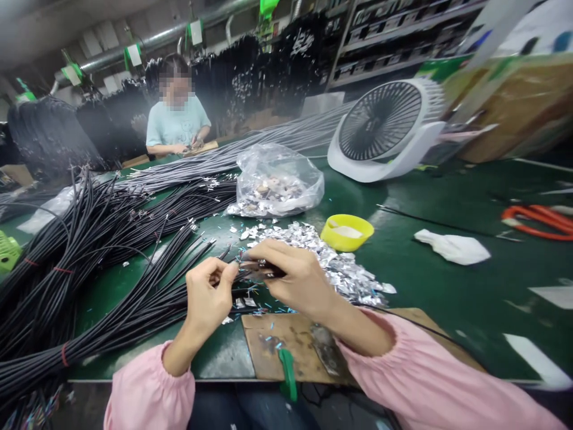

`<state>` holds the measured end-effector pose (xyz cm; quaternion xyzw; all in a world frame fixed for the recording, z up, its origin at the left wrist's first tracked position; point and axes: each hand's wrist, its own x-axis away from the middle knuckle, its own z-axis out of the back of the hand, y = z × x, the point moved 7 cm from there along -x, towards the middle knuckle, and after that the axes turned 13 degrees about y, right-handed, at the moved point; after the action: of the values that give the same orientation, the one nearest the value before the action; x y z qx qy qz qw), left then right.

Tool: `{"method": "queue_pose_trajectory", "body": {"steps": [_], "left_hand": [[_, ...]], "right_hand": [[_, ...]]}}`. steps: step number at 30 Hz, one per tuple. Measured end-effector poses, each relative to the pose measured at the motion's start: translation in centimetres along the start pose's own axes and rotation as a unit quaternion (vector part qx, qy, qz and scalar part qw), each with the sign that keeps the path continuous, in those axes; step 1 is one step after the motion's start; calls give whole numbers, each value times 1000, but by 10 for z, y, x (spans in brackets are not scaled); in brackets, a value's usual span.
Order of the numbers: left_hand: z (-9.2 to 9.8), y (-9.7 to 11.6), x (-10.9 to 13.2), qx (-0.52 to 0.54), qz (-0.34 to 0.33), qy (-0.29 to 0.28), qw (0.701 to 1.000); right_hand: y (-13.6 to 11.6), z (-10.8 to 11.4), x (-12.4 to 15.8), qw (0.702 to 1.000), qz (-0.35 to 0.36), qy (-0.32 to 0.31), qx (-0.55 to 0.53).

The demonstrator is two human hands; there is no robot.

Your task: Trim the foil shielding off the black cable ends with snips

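Note:
My left hand (210,295) is pinched shut on the end of a black cable (244,276) just above the green table. My right hand (289,272) meets it from the right, fingers closed around the same cable end and perhaps a small metal piece, too small to be sure of. A heap of shiny metal pieces (331,263) lies just behind my right hand. A big bundle of black cables (89,269) fans out to the left, its ends close to my left hand. Both sleeves are pink.
A clear plastic bag (277,182) of metal parts sits behind the heap, with a yellow bowl (347,232) and a white fan (385,128) to the right. A brown board (295,349) lies at the table's front edge. Another person (176,122) works across the table. Orange scissors (539,220) lie at far right.

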<state>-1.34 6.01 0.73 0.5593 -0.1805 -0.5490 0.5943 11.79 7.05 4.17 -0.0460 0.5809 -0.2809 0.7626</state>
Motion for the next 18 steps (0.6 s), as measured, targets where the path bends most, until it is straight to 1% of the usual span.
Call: {"method": "queue_pose_trajectory", "body": {"steps": [3,5,9,10,11,14,16,17,18], "left_hand": [[2,2,-3,-46,-43,-3,998],[5,2,-7,-56,-42,-17,997],[3,2,-14,-23,-8,-107,994],[2,2,-15,-13,0,-120,993],[1,1,-16,-5,8,-119,993],[-1,-2,-20,18,24,-77,997],[-2,-3,-21,29,26,-59,998],[-2,-4,-21,31,24,-52,998],[0,-4,-21,33,22,-47,998]], "right_hand": [[1,-5,2,996,38,-45,61],[0,-9,4,992,59,-78,77],[-6,-14,5,989,84,-117,14],[-6,-15,4,989,88,-117,14],[-6,-14,2,989,90,-110,29],[-1,-9,-5,987,87,-78,108],[5,-5,-9,985,75,-65,142],[10,0,-12,985,59,-46,156],[15,8,-15,984,34,-9,172]]}}
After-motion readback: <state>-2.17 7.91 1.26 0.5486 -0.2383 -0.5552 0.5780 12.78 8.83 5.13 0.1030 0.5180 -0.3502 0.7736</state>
